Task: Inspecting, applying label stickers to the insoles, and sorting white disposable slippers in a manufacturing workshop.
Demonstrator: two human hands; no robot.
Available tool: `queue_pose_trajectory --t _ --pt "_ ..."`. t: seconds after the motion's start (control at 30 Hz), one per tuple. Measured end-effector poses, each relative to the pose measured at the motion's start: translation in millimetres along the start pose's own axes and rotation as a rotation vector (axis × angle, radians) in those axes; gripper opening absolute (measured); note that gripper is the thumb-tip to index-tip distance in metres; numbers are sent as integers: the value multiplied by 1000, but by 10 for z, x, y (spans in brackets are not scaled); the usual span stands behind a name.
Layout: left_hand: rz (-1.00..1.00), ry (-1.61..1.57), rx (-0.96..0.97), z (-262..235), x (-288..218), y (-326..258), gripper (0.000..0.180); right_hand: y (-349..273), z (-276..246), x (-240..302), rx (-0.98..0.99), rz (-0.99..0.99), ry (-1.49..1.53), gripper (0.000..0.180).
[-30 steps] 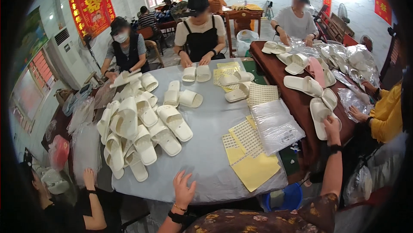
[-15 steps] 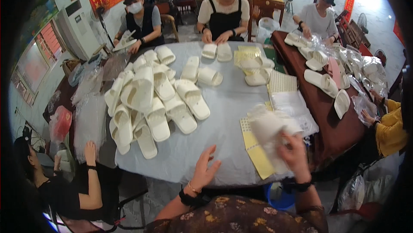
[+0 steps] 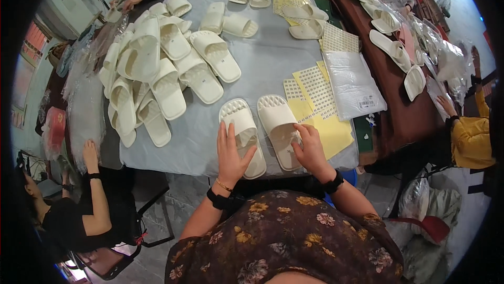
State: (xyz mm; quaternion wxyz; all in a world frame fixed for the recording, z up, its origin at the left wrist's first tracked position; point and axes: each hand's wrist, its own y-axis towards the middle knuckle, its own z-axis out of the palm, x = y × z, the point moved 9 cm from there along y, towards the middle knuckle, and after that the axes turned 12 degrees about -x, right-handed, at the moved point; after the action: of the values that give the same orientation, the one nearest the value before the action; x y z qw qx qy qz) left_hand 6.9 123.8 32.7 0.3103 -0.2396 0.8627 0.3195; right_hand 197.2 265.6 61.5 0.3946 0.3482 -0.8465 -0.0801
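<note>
Two white slippers lie side by side at the table's near edge, toes pointing away from me. My left hand (image 3: 233, 153) rests on the left slipper (image 3: 242, 117), its fingers stretched over the strap's left side and its thumb apart over the insole. At the right slipper (image 3: 275, 115), my right hand (image 3: 311, 151) has its bent fingers at the strap's right edge and its thumb over the insole. A small dark mark shows on that insole. Yellow sticker sheets (image 3: 316, 88) lie just to the right.
A heap of white slippers (image 3: 167, 87) covers the table's left side. A white plastic packet (image 3: 353, 87) lies right of the sheets. More slippers lie on the brown-covered table (image 3: 404, 136) at right. Co-workers sit around; one person's hand (image 3: 90, 153) rests on clear plastic bags (image 3: 81, 105).
The blurred white slippers in my right hand at right are now on the table before me. My left hand has come onto the left one. The view has tilted downward.
</note>
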Motion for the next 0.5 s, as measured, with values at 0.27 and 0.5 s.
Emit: queue_pose_trajectory --t 0.27,0.5 --pt "-39 31 -41 89 -59 -2 90 289 205 -248 -192 175 79 37" --pt "13 27 -153 102 -181 147 82 689 403 -270 -68 115 91 30"
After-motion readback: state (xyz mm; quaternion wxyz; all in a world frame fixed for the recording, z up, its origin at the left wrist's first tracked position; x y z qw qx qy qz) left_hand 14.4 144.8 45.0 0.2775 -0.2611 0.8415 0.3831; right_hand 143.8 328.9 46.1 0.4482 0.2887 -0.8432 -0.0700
